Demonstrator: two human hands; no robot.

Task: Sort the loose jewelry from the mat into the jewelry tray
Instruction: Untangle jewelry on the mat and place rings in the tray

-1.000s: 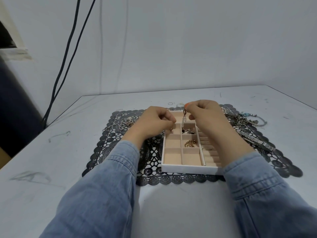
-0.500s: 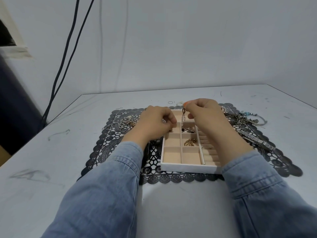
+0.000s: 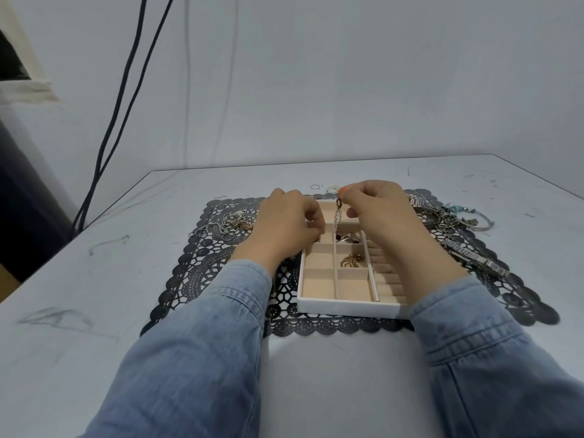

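Silver chain [image 3: 338,214] is hanging straight down from the right hand [image 3: 376,207], whose grip is pinching its top end between thumb and forefinger above the far end of the jewelry tray [image 3: 347,306]. The chain's long axis is running vertically. Its lower end is dangling over the far compartments, about at the divider between the two columns; whether it is touching the lining I cannot tell. So the chain is lying directly beneath the grip. The coming move, as I judge it, is turning on a plain lowering that lets the links pool into one cell without straddling the divider.

The left hand [image 3: 287,226] is hovering just beside the tray's left wall, near the chain's lower end, with its fingers curling inward. Whether that grip is holding anything I cannot tell. Being nearer the loose end, it is looking better placed to guide it.

A gold piece [image 3: 350,261] is lying in a middle cell, and a darker piece [image 3: 347,238] in the cell beyond it. The tray is sitting on a black lace mat [image 3: 196,267], which is lying on a pale grey counter [image 3: 94,279]. Tangled chains [image 3: 226,225] are waiting on the mat left of the left hand. A heap of bracelets [image 3: 448,218] and a metal watch band [image 3: 474,262] are lying right of the right arm. Two dark cables [image 3: 126,90] are running down the pale wall at the left.
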